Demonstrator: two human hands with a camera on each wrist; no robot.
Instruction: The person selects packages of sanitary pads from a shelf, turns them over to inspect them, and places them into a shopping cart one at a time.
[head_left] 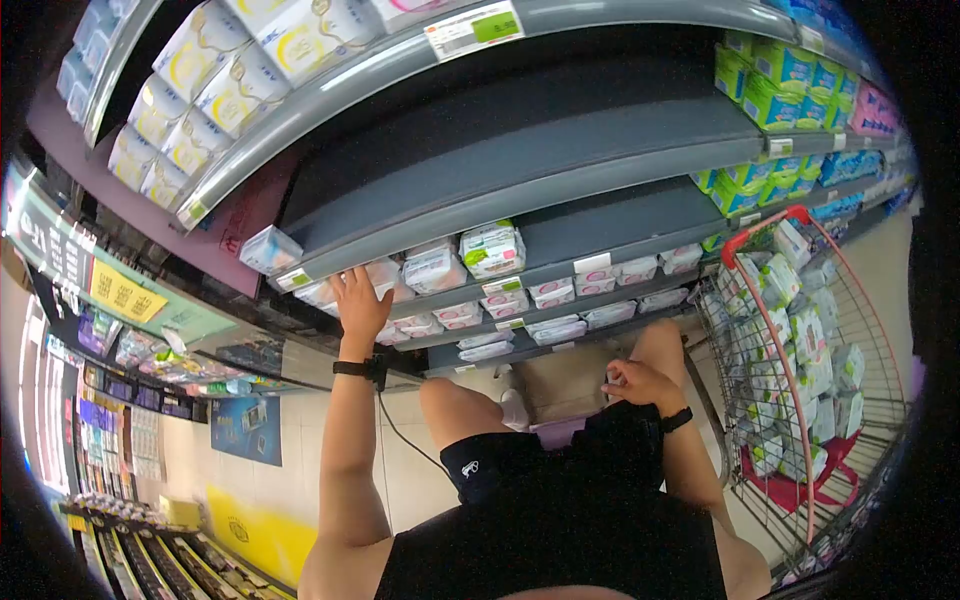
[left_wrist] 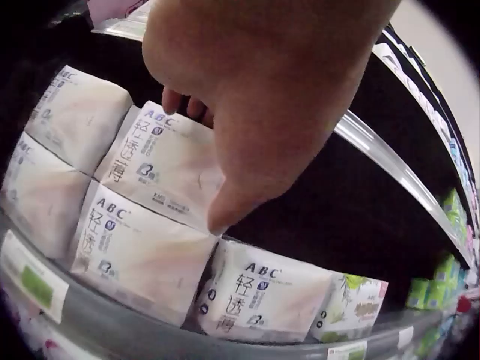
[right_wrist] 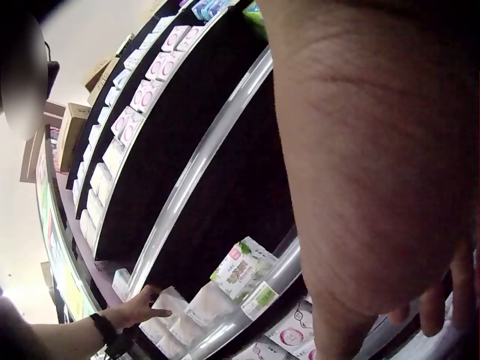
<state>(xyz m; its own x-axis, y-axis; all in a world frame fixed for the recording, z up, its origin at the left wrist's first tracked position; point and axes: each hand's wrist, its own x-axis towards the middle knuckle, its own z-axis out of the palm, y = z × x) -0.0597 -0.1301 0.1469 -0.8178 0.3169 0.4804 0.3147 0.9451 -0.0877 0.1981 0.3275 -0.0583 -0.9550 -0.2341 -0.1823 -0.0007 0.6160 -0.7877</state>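
In the head view my left hand [head_left: 360,308] reaches to the left end of a lower shelf, its fingers over white packs of sanitary pads. The left wrist view shows the fingertips at the top edge of an upper pad pack [left_wrist: 161,169] marked ABC, the thumb tip at its lower right corner. Beneath it stands another ABC pack [left_wrist: 142,247]; an ABC pack [left_wrist: 262,292] and a white-and-green pack [left_wrist: 352,304] follow to the right. My right hand [head_left: 645,385] hangs loosely curled near the right knee, holding nothing.
A wire shopping cart [head_left: 800,380] with a red handle, full of pad packs, stands at the right. A small pack [head_left: 270,250] sits at the left end of the shelf above. Lower shelves carry rows of packs [head_left: 550,292]. Green packs [head_left: 775,85] fill the far right.
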